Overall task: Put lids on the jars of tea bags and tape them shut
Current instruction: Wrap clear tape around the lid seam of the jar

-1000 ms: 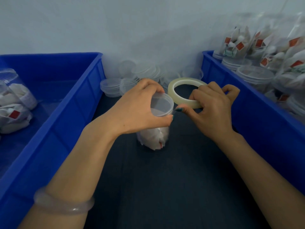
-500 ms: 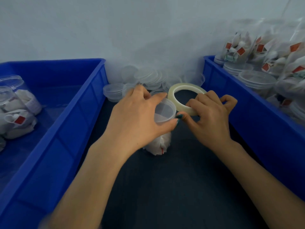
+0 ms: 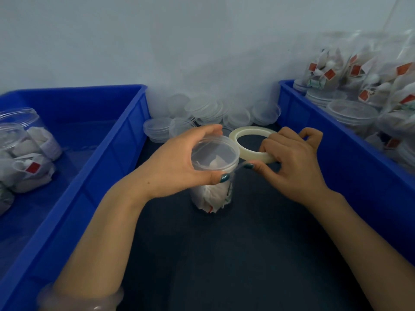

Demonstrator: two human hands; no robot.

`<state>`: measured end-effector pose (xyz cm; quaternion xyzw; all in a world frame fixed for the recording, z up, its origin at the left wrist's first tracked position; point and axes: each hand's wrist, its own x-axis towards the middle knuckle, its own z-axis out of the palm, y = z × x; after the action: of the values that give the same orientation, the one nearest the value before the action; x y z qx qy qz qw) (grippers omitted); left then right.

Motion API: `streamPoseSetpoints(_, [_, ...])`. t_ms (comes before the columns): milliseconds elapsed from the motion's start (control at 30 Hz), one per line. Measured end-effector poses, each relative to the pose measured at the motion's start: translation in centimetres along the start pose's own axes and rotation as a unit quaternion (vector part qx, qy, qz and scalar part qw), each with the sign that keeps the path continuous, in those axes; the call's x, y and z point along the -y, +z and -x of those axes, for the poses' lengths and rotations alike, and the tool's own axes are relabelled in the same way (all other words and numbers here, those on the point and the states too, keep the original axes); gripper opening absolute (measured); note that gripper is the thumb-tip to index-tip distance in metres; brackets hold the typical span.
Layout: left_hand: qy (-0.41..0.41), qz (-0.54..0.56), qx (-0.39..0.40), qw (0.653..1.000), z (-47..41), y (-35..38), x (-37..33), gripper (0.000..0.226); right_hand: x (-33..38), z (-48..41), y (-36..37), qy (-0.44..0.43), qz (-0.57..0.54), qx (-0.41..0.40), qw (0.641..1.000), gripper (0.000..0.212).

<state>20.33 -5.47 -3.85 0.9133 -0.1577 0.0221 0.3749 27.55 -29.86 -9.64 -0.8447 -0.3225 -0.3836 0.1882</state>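
Jar (image 3: 213, 196) side hidden by gripping left hand (image 3: 177, 162) | tape roll (image 3: 247, 151) pinched in right hand (image 3: 294, 167) | bangle (image 3: 80, 297) blurred

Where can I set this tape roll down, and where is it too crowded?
Free: the dark mat on your side of the jar, between the left bin and right bin; also the left bin's far floor. Crowded: loose lids by the wall, and the right bin, full of filled jars.
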Motion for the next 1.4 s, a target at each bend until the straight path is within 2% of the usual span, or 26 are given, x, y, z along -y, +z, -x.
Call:
streamPoseSetpoints(100, [0.009,-0.013,0.037,0.999,-0.6,-0.2,-0.1,0.082,0.2,-0.1,0.0,0.024,0.005,-0.010,1.000,0.048])
streamPoseSetpoints(200, [0.012,-0.043,0.040,0.998,-1.1,0.2,-0.4,0.075,0.5,-0.2,0.0,0.043,-0.009,-0.006,0.999,0.042])
streamPoseSetpoints(400, [-0.028,-0.127,-0.109,0.985,-1.8,3.3,-1.5,0.070,1.0,0.0,0.0,0.049,-0.007,0.013,0.999,0.029])
streamPoseSetpoints(533, [-0.011,-0.098,-0.142,0.985,-1.7,3.6,-1.2,0.057,0.4,-0.1,-0.3,0.020,-0.030,0.038,0.999,0.033])
streamPoseSetpoints(633, [-0.042,-0.115,-0.126,0.984,-1.4,3.5,-1.2,0.060,-0.1,-0.1,-0.6,0.008,-0.065,0.057,0.996,0.041])
streamPoseSetpoints(800, [-0.060,-0.166,-0.118,0.977,-1.0,3.2,-1.8,0.064,-0.1,-0.1,-0.7,0.005,-0.033,0.045,0.998,0.032])
streamPoseSetpoints(1000, [-0.043,-0.134,-0.096,0.985,-1.1,2.1,-1.9,0.074,-0.2,-0.1,-0.9,0.010,0.011,0.008,1.000,0.033])
streamPoseSetpoints(1233, [-0.026,-0.060,-0.028,0.997,-1.6,1.6,-1.1,0.084,0.8,-0.1,-0.5,0.053,0.044,-0.031,0.997,0.051])
streamPoseSetpoints(1333, [-0.026,-0.067,-0.008,0.997,-1.7,1.6,-1.3,0.079,1.0,0.2,0.0,0.058,0.049,-0.043,0.996,0.046])
streamPoseSetpoints(1400, [-0.035,-0.093,-0.025,0.995,-1.7,2.1,-1.6,0.075,1.2,0.4,0.3,0.062,0.044,-0.042,0.996,0.038])
